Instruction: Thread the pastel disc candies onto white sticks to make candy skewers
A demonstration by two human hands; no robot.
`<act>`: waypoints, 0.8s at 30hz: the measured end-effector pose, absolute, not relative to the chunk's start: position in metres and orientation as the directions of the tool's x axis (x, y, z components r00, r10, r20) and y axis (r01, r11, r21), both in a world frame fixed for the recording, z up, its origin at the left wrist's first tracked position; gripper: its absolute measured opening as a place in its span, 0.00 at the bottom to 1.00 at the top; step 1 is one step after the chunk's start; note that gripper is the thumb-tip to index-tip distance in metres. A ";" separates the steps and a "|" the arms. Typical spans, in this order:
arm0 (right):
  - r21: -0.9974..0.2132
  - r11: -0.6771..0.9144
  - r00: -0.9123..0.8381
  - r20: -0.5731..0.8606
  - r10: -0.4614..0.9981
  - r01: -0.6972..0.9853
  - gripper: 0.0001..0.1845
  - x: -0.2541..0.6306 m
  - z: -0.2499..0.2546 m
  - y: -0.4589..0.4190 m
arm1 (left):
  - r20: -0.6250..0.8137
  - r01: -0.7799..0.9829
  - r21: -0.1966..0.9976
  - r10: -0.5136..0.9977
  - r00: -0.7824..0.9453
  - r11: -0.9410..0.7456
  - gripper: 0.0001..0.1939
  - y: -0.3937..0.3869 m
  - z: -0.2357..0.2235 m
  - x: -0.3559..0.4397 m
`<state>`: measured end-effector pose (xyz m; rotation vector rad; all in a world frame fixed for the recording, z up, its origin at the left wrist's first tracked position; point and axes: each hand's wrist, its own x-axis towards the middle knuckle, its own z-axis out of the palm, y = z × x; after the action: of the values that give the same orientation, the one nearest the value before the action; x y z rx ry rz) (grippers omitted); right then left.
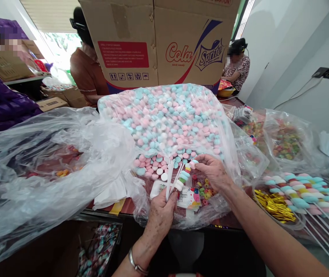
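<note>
My left hand (162, 211) is closed around several thin white sticks (170, 179) and the lower end of a candy skewer (184, 177). Threaded on that skewer are white, green, blue and yellow pieces. At its upper end, my right hand (214, 171) pinches a pale candy (193, 163) between thumb and fingers; whether the stick passes through it I cannot tell. Just beyond both hands, pink, blue and white candies (155, 169) spill from a large clear bag (178, 115). Below my right hand lie colourful ring gummies (207, 189), beside printed cards (189, 198).
Finished candy skewers (311, 192) lie at the right by a tub of gold twist ties (274, 206). Gummy bags (285, 138) stand behind them. A big carton (129, 46) blocks the back. Plastic sheeting (51, 215) covers the left, above a box of wrapped skewers (99, 246). Other people sit beyond.
</note>
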<state>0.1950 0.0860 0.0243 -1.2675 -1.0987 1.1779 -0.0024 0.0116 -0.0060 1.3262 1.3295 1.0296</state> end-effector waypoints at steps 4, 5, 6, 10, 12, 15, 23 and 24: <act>-0.929 -0.179 0.018 -0.196 0.981 -0.324 0.18 0.194 0.037 0.083 | -0.073 0.194 0.979 0.996 0.060 0.060 0.14 0.012 -0.004 -0.003; -0.923 -0.184 0.009 -0.199 0.980 -0.338 0.18 0.194 0.038 0.082 | -0.080 0.185 0.980 0.995 0.062 0.067 0.14 0.012 -0.004 -0.003; -0.921 -0.182 0.002 -0.194 0.981 -0.343 0.18 0.194 0.038 0.082 | -0.084 0.180 0.981 0.994 0.065 0.071 0.15 0.013 -0.005 -0.003; -0.933 -0.147 0.002 -0.157 0.988 -0.329 0.17 0.194 0.037 0.082 | -0.089 0.191 0.979 0.994 0.071 0.074 0.15 0.014 -0.003 -0.002; -0.940 -0.130 -0.006 -0.135 0.991 -0.315 0.17 0.194 0.038 0.083 | -0.091 0.190 0.979 0.994 0.066 0.077 0.15 0.014 -0.001 -0.001; -0.948 -0.120 -0.021 -0.119 0.993 -0.293 0.17 0.193 0.042 0.082 | -0.083 0.183 0.981 0.995 0.061 0.071 0.14 0.014 0.001 0.000; -1.000 0.012 0.033 0.012 0.999 0.014 0.18 0.190 0.027 0.076 | -0.048 0.240 0.970 0.998 0.042 0.037 0.14 0.014 -0.001 0.000; -0.999 0.028 0.032 0.029 0.999 0.031 0.19 0.189 0.023 0.075 | -0.045 0.245 0.969 0.998 0.040 0.034 0.14 0.014 -0.001 0.000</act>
<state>0.1894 0.0753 0.0226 -1.2256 -1.2216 1.1493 0.0004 0.0136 -0.0013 1.3776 1.3718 1.0193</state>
